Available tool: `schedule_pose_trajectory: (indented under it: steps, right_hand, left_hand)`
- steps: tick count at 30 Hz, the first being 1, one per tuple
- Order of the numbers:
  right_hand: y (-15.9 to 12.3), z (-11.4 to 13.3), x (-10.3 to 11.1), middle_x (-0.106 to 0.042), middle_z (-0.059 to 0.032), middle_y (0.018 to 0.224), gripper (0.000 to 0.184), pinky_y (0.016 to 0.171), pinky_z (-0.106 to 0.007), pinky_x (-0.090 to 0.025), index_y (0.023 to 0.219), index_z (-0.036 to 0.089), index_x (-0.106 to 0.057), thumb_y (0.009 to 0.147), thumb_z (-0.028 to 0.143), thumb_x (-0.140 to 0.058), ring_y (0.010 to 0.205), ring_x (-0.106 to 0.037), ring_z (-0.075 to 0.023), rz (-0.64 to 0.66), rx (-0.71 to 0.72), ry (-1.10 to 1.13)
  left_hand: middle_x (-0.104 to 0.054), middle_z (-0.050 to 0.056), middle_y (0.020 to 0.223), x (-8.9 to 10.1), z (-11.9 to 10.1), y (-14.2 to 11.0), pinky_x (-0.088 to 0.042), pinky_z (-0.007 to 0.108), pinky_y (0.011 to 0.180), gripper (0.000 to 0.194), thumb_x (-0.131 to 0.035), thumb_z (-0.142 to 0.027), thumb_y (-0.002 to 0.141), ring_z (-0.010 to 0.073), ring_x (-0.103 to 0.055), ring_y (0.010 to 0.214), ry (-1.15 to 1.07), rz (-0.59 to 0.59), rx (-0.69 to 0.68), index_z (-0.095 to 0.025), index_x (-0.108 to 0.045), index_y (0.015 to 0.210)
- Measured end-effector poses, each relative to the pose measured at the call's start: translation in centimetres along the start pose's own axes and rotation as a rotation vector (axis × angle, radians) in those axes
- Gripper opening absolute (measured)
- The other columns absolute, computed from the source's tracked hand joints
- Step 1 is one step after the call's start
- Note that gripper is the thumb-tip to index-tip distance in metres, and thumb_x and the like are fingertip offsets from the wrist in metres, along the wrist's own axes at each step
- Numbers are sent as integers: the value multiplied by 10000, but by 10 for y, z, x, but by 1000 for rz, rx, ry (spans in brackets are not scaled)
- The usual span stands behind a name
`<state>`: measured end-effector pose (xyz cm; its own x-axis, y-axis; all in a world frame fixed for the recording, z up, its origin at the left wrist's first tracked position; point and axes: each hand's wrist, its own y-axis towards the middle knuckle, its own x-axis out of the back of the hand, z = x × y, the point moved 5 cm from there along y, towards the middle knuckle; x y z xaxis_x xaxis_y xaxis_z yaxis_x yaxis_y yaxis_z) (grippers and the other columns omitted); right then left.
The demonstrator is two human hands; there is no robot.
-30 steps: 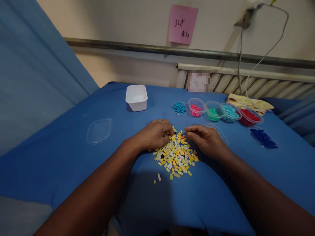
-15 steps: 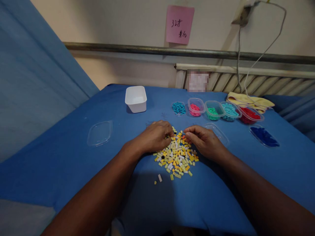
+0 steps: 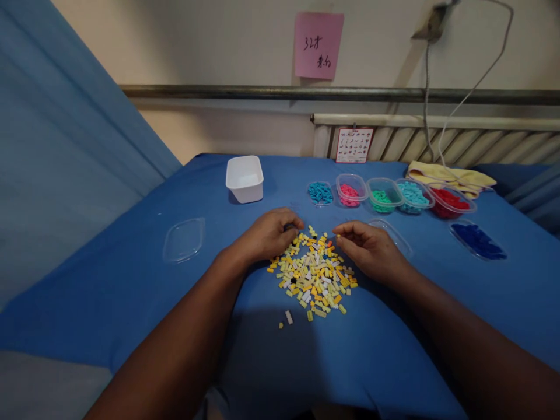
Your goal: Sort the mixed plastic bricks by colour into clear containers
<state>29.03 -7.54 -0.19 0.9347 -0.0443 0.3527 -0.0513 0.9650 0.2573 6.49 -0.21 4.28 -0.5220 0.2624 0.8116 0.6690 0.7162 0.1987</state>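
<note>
Yellow bricks [image 3: 318,275] — more uncovered, left fingers [image 3: 293,218] drawn back

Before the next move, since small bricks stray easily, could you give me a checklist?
1. Pile of small yellow and white plastic bricks all together: not ok; two loose pieces lie nearer the person.
2. Left hand clear of the pile: not ok; at its far-left edge.
3. Right hand free of any piece: cannot tell; the detail is too small.
4. White rectangular plastic tub upright: ok.
5. Clear flat plastic lid apart from the pile: ok, to its left.
</note>
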Motion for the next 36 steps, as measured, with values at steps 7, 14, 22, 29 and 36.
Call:
schedule_pose_trajectory:
  steps: [7,14,22,29,36]
  right_hand:
    - [-3,0,3,-810,-47,957,271,743,-352,-597,1140,242,-779,1004,454,-680,839,-749,-220,23,11,-86]
    - [-3,5,0,-826,-51,988,262,783,-392,-611,1135,256,-799,1021,441,-652,857,-761,-234,43,42,-130]
    - [-4,8,3,-823,-43,1006,247,844,-395,-599,1119,260,-804,1023,432,-656,885,-759,-230,18,62,-156]
    - [-5,10,5,-818,-29,964,254,784,-361,-579,1129,254,-799,1025,435,-654,834,-746,-215,17,45,-127]
    - [-6,16,5,-815,-32,972,245,755,-340,-566,1128,239,-799,1027,415,-661,831,-737,-209,12,78,-141]
  left_hand:
    - [-764,55,938,14,5,-13,-556,304,736,183,-659,-286,896,180,-690,806,-185,51,171,-194,-794,979]
    - [-754,62,999,9,-17,-15,-562,338,830,181,-642,-256,949,192,-701,894,-125,72,22,-217,-808,1010]
    - [-721,68,1145,7,-21,-13,-502,453,1053,184,-635,-220,978,243,-661,1108,135,60,-139,-251,-808,1034]
    - [-581,128,1577,-9,-32,-20,-346,556,1268,652,-778,-575,920,346,-495,1498,22,231,-126,-287,-632,1486]
    - [-228,176,1802,-14,-20,-20,-9,603,1350,946,-564,-794,964,362,-138,1689,217,277,32,-234,-371,1701]
